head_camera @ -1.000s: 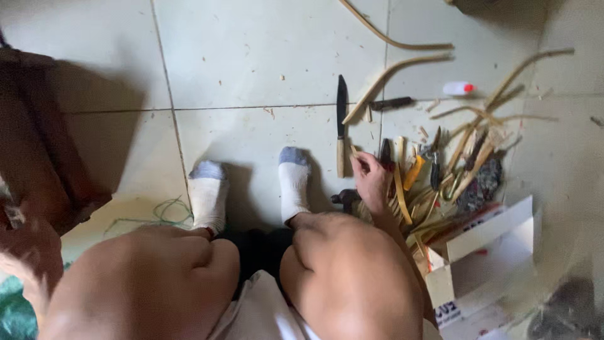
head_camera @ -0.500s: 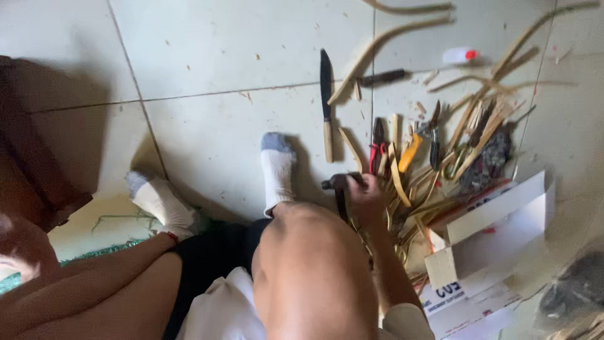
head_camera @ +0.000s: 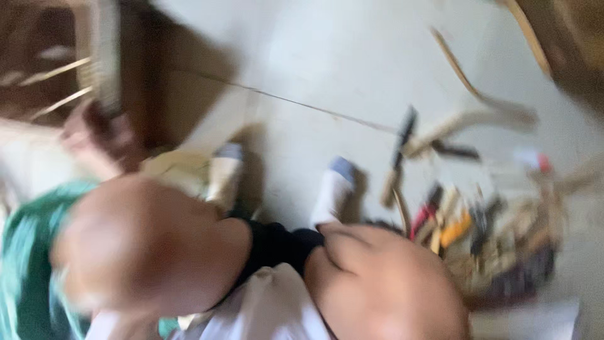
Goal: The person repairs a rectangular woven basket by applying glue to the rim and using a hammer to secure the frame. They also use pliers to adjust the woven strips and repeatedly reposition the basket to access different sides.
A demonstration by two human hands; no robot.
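Observation:
The view is heavily blurred. My left hand (head_camera: 100,135) is raised at the left, against the edge of a brown wooden frame (head_camera: 104,56); whether it grips the frame I cannot tell. My right hand is hidden behind my right knee (head_camera: 384,283). Both my knees fill the foreground, and my feet in white socks (head_camera: 333,189) rest on the pale tiled floor (head_camera: 302,75). A dark-bladed knife (head_camera: 402,145) lies beyond my right foot.
A heap of hand tools and bamboo strips (head_camera: 491,233) lies on the floor at the right, with long curved strips (head_camera: 465,75) farther off. A white box (head_camera: 535,315) sits at bottom right. Green cloth (head_camera: 25,264) is at the left.
The camera has swung left and tilted. My right hand, which was on the tools by my foot, has dropped out of sight. My left hand has risen to the brown frame.

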